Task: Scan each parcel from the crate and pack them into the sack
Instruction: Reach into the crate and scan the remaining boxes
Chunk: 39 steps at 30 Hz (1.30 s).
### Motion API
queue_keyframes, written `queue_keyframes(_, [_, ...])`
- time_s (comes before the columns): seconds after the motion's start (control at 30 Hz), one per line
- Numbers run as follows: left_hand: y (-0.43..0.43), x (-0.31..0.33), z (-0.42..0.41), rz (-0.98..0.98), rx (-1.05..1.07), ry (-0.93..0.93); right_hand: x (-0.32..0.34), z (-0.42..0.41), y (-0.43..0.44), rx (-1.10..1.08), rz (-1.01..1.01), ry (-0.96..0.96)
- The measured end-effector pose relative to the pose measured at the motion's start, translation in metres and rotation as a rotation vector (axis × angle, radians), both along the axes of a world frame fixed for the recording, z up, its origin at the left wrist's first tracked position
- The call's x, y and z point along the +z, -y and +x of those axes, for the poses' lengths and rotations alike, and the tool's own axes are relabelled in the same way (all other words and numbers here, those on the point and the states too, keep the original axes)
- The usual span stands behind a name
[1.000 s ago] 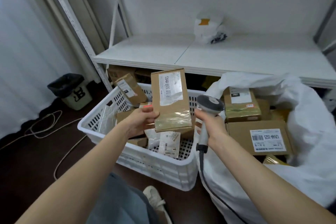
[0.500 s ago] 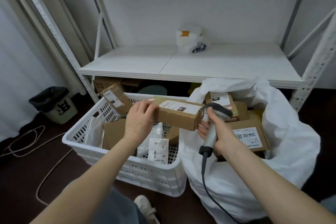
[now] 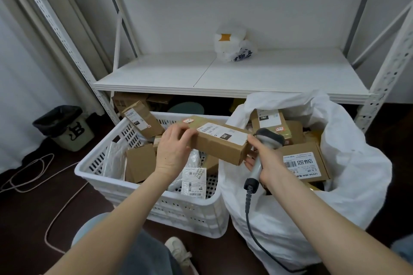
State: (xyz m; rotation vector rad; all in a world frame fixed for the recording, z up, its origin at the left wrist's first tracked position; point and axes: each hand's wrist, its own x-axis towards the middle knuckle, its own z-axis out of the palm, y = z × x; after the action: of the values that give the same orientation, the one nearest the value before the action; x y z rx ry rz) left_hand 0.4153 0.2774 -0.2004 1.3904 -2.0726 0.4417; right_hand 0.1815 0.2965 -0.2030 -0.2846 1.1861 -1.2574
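Note:
My left hand (image 3: pixel 173 152) grips the left end of a long brown cardboard parcel (image 3: pixel 220 144) with a white label, held level above the gap between crate and sack. My right hand (image 3: pixel 266 158) grips the grey barcode scanner (image 3: pixel 267 140) by its handle, and its fingers touch the parcel's right end. The white slotted crate (image 3: pixel 143 187) on the floor holds several boxes and plastic mailers. On the right, the open white sack (image 3: pixel 348 176) holds several labelled brown boxes.
A white metal shelf unit (image 3: pixel 223 78) stands behind, with a white plastic bag (image 3: pixel 233 46) on it. A bin with a black liner (image 3: pixel 64 127) stands at left, cables (image 3: pixel 29 176) lie on the dark floor, and my shoe (image 3: pixel 178 252) is near the crate.
The parcel turned from upright, label facing me, to lying level and moved right toward the sack. My right hand with the scanner came up against its right end.

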Motion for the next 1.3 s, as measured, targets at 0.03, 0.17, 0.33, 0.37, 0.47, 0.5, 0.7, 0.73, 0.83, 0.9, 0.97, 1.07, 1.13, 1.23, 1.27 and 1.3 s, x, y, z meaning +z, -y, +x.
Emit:
queue_keyframes(0.03, [-0.001,0.000,0.002,0.022,0.002,-0.042,-0.002,-0.002,0.000,-0.007,0.000,-0.006])
queue_keyframes(0.17, [-0.002,0.002,0.008,0.069,-0.030,-0.107,-0.005,-0.021,0.000,0.051,0.023,0.044])
queue_keyframes(0.33, [0.001,0.001,0.001,0.088,-0.056,-0.129,-0.010,-0.017,-0.008,0.275,0.034,0.069])
queue_keyframes(0.37, [0.001,0.002,-0.002,0.119,-0.053,-0.180,-0.012,-0.013,-0.008,0.269,0.030,0.067])
queue_keyframes(0.47, [-0.002,0.008,-0.012,0.509,-0.033,-0.661,-0.018,-0.009,-0.007,0.162,-0.022,-0.003])
queue_keyframes(0.5, [-0.003,0.011,-0.014,0.723,-0.047,-0.874,-0.019,-0.008,-0.007,0.131,-0.047,-0.039])
queue_keyframes(0.7, [-0.002,0.009,-0.015,1.190,-0.009,-1.310,-0.018,-0.007,-0.014,0.048,-0.162,-0.221])
queue_keyframes(0.73, [-0.001,0.008,-0.014,1.196,-0.003,-1.347,-0.018,-0.007,-0.016,0.040,-0.163,-0.240])
queue_keyframes(0.83, [0.000,0.002,-0.012,1.140,-0.002,-1.343,-0.014,-0.010,-0.025,0.009,-0.151,-0.300])
queue_keyframes(0.9, [-0.001,-0.001,-0.013,1.076,0.034,-1.242,-0.007,-0.010,-0.036,0.011,-0.166,-0.306])
queue_keyframes(0.97, [-0.003,-0.007,-0.016,1.025,0.055,-1.218,0.001,-0.007,-0.053,0.054,-0.176,-0.315])
queue_keyframes(1.07, [-0.004,-0.019,-0.024,1.009,0.062,-1.255,0.003,0.002,-0.077,0.148,-0.160,-0.340])
queue_keyframes(1.13, [-0.005,-0.027,-0.029,1.007,0.066,-1.250,0.001,0.008,-0.090,0.178,-0.142,-0.342])
queue_keyframes(1.23, [-0.003,-0.037,-0.033,1.002,0.072,-1.223,0.002,0.015,-0.103,0.195,-0.134,-0.346])
queue_keyframes(1.27, [-0.003,-0.039,-0.034,1.002,0.074,-1.220,0.001,0.017,-0.105,0.201,-0.134,-0.355])
queue_keyframes(1.3, [-0.003,-0.041,-0.035,1.002,0.073,-1.221,0.001,0.018,-0.108,0.206,-0.130,-0.365])
